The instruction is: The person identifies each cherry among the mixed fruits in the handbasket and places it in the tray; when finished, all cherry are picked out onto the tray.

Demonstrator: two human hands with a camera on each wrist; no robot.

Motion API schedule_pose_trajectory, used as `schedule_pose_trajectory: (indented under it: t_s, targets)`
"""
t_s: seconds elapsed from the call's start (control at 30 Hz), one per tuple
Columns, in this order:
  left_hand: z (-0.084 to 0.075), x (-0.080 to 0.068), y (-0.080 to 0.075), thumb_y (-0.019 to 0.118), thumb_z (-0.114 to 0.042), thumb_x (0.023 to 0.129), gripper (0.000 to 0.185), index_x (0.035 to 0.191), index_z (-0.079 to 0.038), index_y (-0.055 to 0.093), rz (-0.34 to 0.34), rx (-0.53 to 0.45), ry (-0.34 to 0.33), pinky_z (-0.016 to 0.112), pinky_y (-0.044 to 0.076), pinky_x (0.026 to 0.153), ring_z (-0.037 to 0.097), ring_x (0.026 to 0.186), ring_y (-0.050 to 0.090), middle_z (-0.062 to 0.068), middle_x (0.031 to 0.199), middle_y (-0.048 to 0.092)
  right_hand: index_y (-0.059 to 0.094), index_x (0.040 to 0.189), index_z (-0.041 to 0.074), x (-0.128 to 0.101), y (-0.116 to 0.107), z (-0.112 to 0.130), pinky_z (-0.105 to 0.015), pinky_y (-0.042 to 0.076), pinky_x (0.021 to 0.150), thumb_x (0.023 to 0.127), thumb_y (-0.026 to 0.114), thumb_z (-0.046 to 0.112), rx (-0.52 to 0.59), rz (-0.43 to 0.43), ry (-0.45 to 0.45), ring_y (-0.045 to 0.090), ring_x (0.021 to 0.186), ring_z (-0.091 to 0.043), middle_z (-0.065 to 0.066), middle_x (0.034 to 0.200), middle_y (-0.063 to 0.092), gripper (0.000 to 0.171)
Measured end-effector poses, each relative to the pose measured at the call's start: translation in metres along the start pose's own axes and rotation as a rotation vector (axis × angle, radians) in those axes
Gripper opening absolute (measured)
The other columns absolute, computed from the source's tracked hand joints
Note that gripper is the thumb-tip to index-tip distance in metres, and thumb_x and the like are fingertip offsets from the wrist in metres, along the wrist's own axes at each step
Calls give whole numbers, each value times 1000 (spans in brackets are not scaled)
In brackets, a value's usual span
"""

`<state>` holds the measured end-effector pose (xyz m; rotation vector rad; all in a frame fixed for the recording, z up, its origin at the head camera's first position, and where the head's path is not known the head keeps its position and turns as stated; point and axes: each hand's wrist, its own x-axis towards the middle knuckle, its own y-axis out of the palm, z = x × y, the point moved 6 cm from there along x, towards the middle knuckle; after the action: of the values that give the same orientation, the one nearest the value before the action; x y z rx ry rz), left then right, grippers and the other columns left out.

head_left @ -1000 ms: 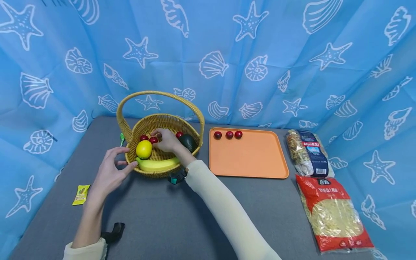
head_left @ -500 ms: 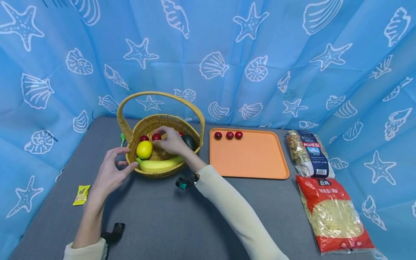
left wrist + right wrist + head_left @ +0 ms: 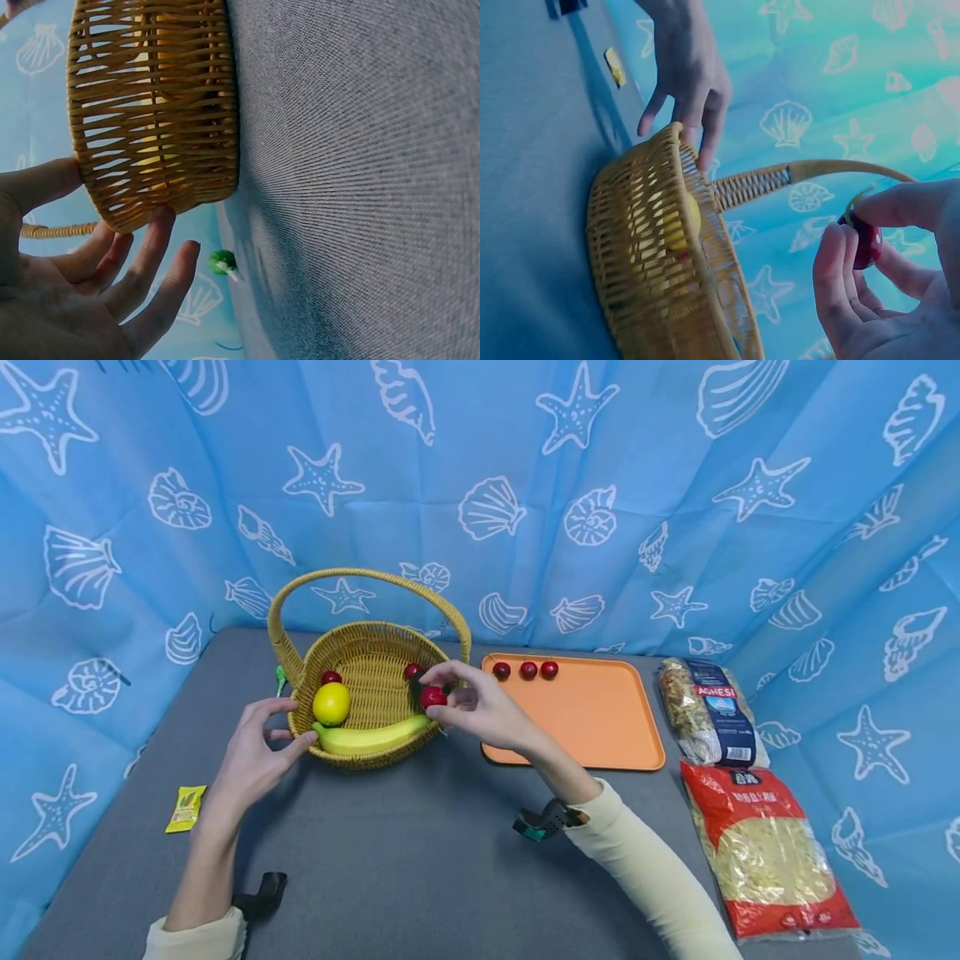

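Wicker basket (image 3: 367, 693) sits on the grey table (image 3: 420, 860), left of the orange tray (image 3: 577, 718). Your right hand (image 3: 480, 710) is above the basket's right rim, between basket and tray, pinching a red cherry (image 3: 433, 697) with thumb and fingertips. Right wrist view confirms it: fingers (image 3: 832, 277) curled around the cherry (image 3: 866, 244), clear of the basket (image 3: 667, 255) below it.

Your left hand (image 3: 251, 760) is at the basket's left front wall, fingers spread and relaxed, holding nothing. In the left wrist view, thumb and fingertips (image 3: 161, 225) touch or nearly touch the weave (image 3: 154, 112); I can't tell which.

Inside the basket: a lemon (image 3: 332, 702) at the left, a banana (image 3: 371, 737) along the front, one cherry (image 3: 332, 677) behind the lemon, another (image 3: 412, 670) at the right rear, just beside your right fingers. A dark fruit sits behind your right hand, mostly hidden.

Tray holds three cherries (image 3: 528, 670) in a row along its far edge, close together.

Right of the tray, two pasta bags: a dark-labelled one (image 3: 708, 710) at the back, a red one (image 3: 765, 852) in front, nearly touching end to end.

Small yellow packet (image 3: 185, 808) lies on the table left of your left forearm. A small green item (image 3: 281, 677) sits just beside the basket's left side; it also shows in the left wrist view (image 3: 223, 262). Black clip (image 3: 262, 893) lies by your left sleeve.
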<state>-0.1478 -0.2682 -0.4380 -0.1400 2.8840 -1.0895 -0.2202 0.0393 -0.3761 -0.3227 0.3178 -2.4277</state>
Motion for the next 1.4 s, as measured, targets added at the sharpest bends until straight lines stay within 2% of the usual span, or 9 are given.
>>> schedule_pose_trajectory:
  t_s: [0.07, 0.13, 0.3, 0.4, 0.57, 0.7, 0.87, 1.17, 1.4]
  targets:
    - [0, 0, 0, 73, -30, 105, 64, 155, 0, 49, -2, 3, 1, 44, 56, 91, 46, 123, 63, 29, 165, 36, 66, 137, 2, -16, -10, 0, -29, 58, 67, 101, 73, 5, -26, -3, -13, 65, 73, -24, -14, 118, 65, 37]
    - [0, 0, 0, 73, -30, 105, 64, 155, 0, 49, -4, 5, 1, 43, 56, 91, 46, 123, 63, 29, 165, 36, 68, 136, 2, -29, -21, -4, -28, 58, 69, 100, 74, 4, -54, -26, -18, 66, 76, -22, -14, 122, 64, 37]
    - [0, 0, 0, 72, -32, 105, 65, 156, 0, 48, 6, -5, -6, 53, 57, 96, 47, 124, 62, 29, 166, 35, 69, 136, 1, -53, -47, -25, -25, 62, 86, 102, 72, 3, -65, -138, 3, 75, 101, -34, -18, 133, 65, 34]
    - [-1, 1, 1, 73, -32, 105, 65, 156, 0, 48, 11, -7, -10, 55, 57, 96, 47, 125, 62, 29, 166, 35, 70, 133, -1, -60, -58, -42, -24, 62, 96, 106, 67, 4, -76, -221, 14, 74, 115, -42, -21, 136, 67, 28]
    - [0, 1, 0, 73, -31, 105, 65, 156, 0, 47, 11, -16, -15, 60, 56, 99, 48, 125, 61, 29, 167, 34, 70, 130, -7, -61, -66, -75, -37, 61, 105, 104, 69, 1, -147, -306, 54, 73, 124, -45, -26, 134, 68, 27]
    - [1, 0, 0, 73, -30, 105, 64, 156, 0, 47, 13, -20, -18, 62, 56, 100, 48, 126, 61, 29, 168, 33, 68, 135, -8, -58, -65, -103, -47, 60, 106, 99, 74, -3, -235, -300, 117, 72, 126, -44, -28, 131, 63, 37]
    - [1, 1, 1, 72, -29, 105, 64, 156, 0, 47, 14, -23, -18, 62, 56, 100, 48, 126, 61, 29, 168, 33, 71, 131, -7, -53, -60, -123, -46, 61, 103, 95, 79, -4, -296, -287, 146, 74, 120, -41, -27, 129, 64, 37]
    - [1, 1, 0, 72, -31, 105, 65, 156, 0, 47, 22, -24, -19, 59, 57, 99, 48, 126, 61, 29, 168, 33, 69, 136, -2, -50, -58, -127, -49, 61, 106, 94, 83, 2, -364, -274, 186, 73, 121, -37, -23, 135, 70, 44]
    - [0, 0, 0, 72, -31, 105, 65, 157, -1, 47, 24, -31, -13, 61, 56, 100, 48, 127, 61, 29, 168, 33, 65, 141, -1, -50, -58, -125, -51, 59, 109, 93, 84, 3, -347, -264, 206, 72, 124, -38, -23, 139, 69, 51]
